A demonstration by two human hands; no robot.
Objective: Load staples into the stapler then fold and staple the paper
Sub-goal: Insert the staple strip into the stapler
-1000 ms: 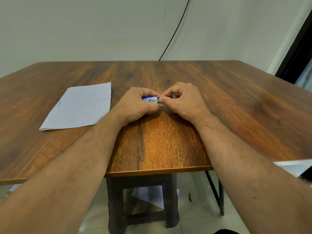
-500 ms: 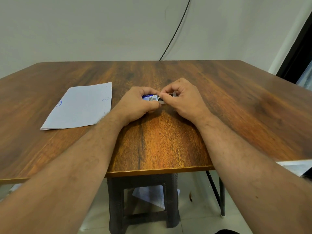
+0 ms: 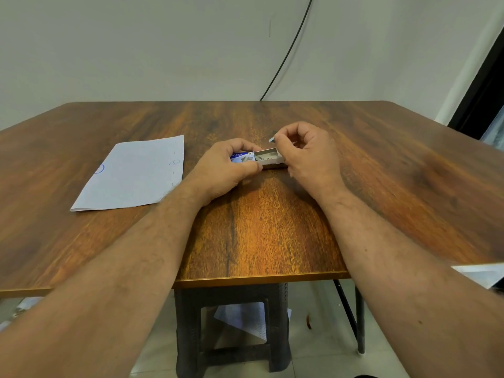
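Both hands worked above the wooden table (image 3: pixel 381 165) at its middle. Left of them lay the paper (image 3: pixel 131 175), flat, its long axis running away from the person. Left hand (image 3: pixel 226 170) gripped the blue staple box (image 3: pixel 242 156), long axis left to right. Right hand (image 3: pixel 308 156) pinched its grey inner tray (image 3: pixel 270 159), which stuck out rightward with loose staples inside.

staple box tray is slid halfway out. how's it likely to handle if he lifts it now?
Tray looks like thin card, so probably light and crushable. Open-topped and pulled from the blue sleeve, it may spill staples if tilted. Left hand holding the sleeve likely steadies it.
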